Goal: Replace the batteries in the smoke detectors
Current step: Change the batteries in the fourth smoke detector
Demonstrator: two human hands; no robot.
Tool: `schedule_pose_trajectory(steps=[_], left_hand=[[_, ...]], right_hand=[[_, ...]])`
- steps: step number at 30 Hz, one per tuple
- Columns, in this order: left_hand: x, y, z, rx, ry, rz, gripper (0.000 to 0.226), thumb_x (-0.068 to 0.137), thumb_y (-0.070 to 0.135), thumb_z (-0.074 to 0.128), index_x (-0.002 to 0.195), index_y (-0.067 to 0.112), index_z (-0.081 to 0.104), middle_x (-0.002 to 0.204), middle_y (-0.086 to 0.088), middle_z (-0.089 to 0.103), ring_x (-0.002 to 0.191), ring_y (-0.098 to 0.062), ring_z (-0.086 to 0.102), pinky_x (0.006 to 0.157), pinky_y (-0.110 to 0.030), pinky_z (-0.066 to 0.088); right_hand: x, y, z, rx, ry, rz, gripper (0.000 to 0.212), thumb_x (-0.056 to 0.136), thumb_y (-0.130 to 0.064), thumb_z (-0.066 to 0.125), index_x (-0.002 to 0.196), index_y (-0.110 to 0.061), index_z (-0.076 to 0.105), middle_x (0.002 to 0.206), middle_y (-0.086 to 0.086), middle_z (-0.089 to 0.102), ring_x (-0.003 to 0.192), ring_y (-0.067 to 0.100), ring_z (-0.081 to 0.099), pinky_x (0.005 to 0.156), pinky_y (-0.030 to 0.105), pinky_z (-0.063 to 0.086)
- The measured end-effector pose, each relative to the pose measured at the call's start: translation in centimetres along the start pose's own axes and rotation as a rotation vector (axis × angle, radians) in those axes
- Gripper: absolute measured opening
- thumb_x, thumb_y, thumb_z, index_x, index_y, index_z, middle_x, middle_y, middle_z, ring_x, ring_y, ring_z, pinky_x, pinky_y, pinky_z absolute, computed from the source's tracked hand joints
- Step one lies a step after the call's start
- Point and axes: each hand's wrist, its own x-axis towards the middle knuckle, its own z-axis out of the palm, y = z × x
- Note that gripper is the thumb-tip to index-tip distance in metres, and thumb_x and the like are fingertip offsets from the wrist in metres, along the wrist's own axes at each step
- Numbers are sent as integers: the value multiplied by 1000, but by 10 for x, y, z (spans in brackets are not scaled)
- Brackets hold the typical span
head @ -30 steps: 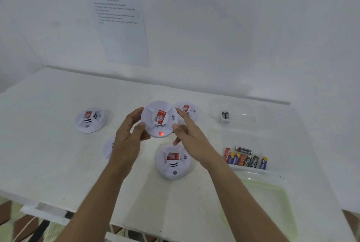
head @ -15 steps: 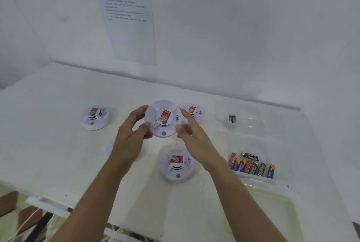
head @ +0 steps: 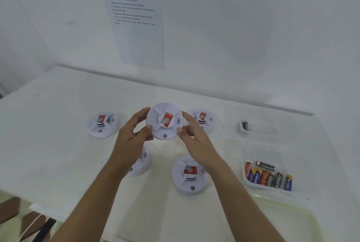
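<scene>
A white smoke detector (head: 164, 121) was held above the white table (head: 58, 144) at the centre of the frame, its face with the red label turned toward the camera and tilted slightly. It was gripped from both sides: the left hand (head: 132, 140) was closed on its left rim, thumb on the front edge and fingers curled behind, and the right hand (head: 196, 136) was closed on its right rim in the same manner — thumb on the lower right edge, index finger along the upper right.

Four more detectors lay face up on the table. One (head: 102, 124) was seen at the left of the held unit, well apart from it; one (head: 203, 120) just right of it, partly hidden behind the right hand; one (head: 143, 160) below the left hand, largely covered by the wrist; and one (head: 190, 175) in the lower centre, just beside the right forearm.

At the right of the frame, a clear tray (head: 272, 148) held a row of assorted batteries (head: 268, 178) along its near edge, with one dark battery (head: 265, 165) laid crosswise behind them. Above it, a second clear tray (head: 266, 124) held two dark batteries (head: 245, 125) at its left end. A pale green tray (head: 292, 226) was seen in the lower right corner.

A printed sheet (head: 136, 23) was fixed to the wall in the upper centre — its text too small to be read.
</scene>
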Motion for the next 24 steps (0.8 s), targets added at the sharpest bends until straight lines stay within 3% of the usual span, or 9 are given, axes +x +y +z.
schedule_pose_trajectory(steps=[4,8,14,24], left_hand=[[8,-4,-7,-8,-8,-14,40,100,13,52,134,32,53,128,19,61,109,-7,65,83,-30,57],[16,-8,-12,-18,-16,-33,40,99,15,53,133,35,53,128,22,61,111,-6,63,85,-32,57],[25,-11,-17,-18,-16,-32,41,99,12,53,134,33,53,128,21,61,110,-7,63,83,-32,58],[41,-17,-23,-10,-37,-62,40,99,11,51,132,33,54,129,16,62,107,-14,66,85,-34,58]], right_hand=[[8,-2,6,2,9,14,45,105,-31,49,147,-41,38,103,-8,64,87,-5,59,71,2,44],[14,-5,11,-3,5,33,46,105,-33,48,148,-43,36,111,-10,64,100,-5,58,72,6,41],[23,-5,17,0,22,43,46,105,-34,49,148,-43,37,110,-10,65,102,-4,59,79,11,40],[34,-7,20,-6,30,53,47,104,-34,51,147,-45,38,99,-9,63,82,-3,58,74,13,43]])
